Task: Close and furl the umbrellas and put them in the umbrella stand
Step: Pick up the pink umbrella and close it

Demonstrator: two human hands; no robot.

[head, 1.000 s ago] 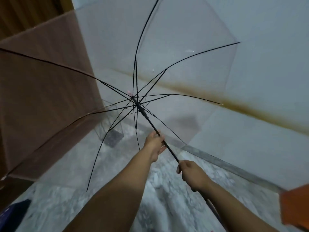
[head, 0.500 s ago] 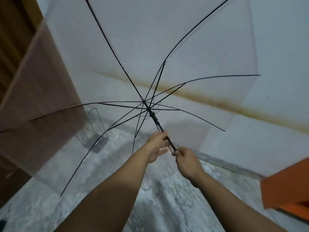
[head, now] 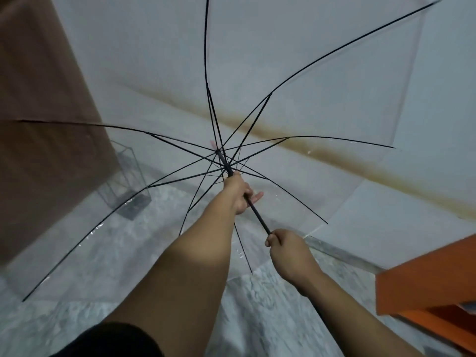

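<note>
A clear umbrella [head: 322, 81] with black ribs is fully spread in front of me, its canopy facing the wall. My left hand [head: 238, 193] grips the black shaft [head: 258, 215] just below the runner, with one fingertip sticking out to the right. My right hand [head: 288, 251] grips the shaft lower down, near the handle, which is hidden in my fist. A clear wire-framed umbrella stand [head: 123, 184] sits on the floor at the left, seen through the canopy.
A brown door or panel [head: 43, 130] stands at the left beside the stand. An orange piece of furniture [head: 427, 284] juts in at the lower right. The floor [head: 108, 274] is grey marble; a stained white wall [head: 386, 163] runs behind.
My left hand slid up the shaft toward the runner, and my two hands moved apart. The view shifted, so the umbrella now sits lower and further right; the canopy stays spread.
</note>
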